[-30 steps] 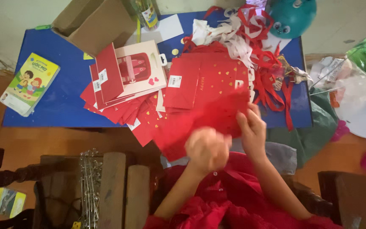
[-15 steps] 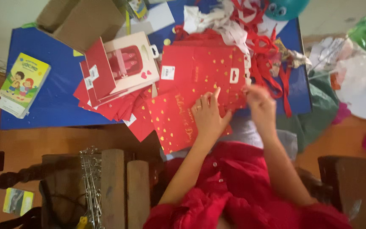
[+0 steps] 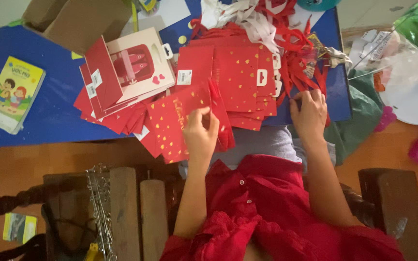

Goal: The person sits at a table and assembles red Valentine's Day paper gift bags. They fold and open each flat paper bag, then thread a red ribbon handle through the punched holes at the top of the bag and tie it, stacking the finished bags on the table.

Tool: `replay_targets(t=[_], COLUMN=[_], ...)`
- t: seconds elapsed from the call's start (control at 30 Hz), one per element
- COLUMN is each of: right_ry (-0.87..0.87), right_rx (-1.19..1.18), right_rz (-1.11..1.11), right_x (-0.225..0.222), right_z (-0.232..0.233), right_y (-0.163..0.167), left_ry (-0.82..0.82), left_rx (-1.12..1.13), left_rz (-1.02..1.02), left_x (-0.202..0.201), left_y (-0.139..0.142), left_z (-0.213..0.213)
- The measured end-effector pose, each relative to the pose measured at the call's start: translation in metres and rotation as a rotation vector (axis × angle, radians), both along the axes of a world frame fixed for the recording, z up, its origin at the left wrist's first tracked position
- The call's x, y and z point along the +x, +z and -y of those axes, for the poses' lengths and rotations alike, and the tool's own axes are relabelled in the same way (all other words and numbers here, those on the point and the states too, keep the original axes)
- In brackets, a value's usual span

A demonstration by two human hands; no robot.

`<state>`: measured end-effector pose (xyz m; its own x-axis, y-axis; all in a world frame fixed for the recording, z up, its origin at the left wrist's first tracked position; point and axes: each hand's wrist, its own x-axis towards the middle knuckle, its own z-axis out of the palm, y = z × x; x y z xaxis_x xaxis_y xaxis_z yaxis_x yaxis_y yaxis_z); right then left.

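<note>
Gripping a red bag (image 3: 182, 121) at the tabletop's (image 3: 49, 121) near edge with my left hand (image 3: 200, 131), my right hand (image 3: 309, 112) pinches a ribbon (image 3: 293, 72); bags (image 3: 240, 72) lie stacked, ribbons still piled far right.

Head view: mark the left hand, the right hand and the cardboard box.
left hand (image 3: 200, 131), head view, back of the hand
right hand (image 3: 309, 112), head view, back of the hand
cardboard box (image 3: 81, 21), head view, brown side panel
</note>
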<state>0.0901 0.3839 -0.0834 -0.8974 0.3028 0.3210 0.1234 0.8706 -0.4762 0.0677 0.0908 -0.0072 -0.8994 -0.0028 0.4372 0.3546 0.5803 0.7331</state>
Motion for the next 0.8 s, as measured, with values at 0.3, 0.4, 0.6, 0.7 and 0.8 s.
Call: replay_targets(t=[0.3, 0.4, 0.6, 0.7, 0.8], right_ry=[0.023, 0.111, 0.263, 0.326, 0.359], right_rx=[-0.445, -0.607, -1.031, -0.743, -0.305], right_rz=[-0.009, -0.044, -0.07, -0.103, -0.142], right_x=[0.013, 0.016, 0.001, -0.013, -0.022], right_z=[0.001, -0.006, 0.01, 0.042, 0.081], right_y=[0.02, 0.031, 0.059, 0.069, 0.074], left_ry=[-0.02, -0.022, -0.013, -0.11, -0.292], left_rx=[0.137, 0.184, 0.263, 0.315, 0.449], left_rz=[-0.045, 0.028, 0.457, 0.414, 0.501], left_x=[-0.037, -0.04, -0.033, -0.041, -0.048], left_y=[0.0, -0.018, -0.032, -0.035, -0.043], left_z=[-0.042, -0.04, -0.032, -0.021, -0.006])
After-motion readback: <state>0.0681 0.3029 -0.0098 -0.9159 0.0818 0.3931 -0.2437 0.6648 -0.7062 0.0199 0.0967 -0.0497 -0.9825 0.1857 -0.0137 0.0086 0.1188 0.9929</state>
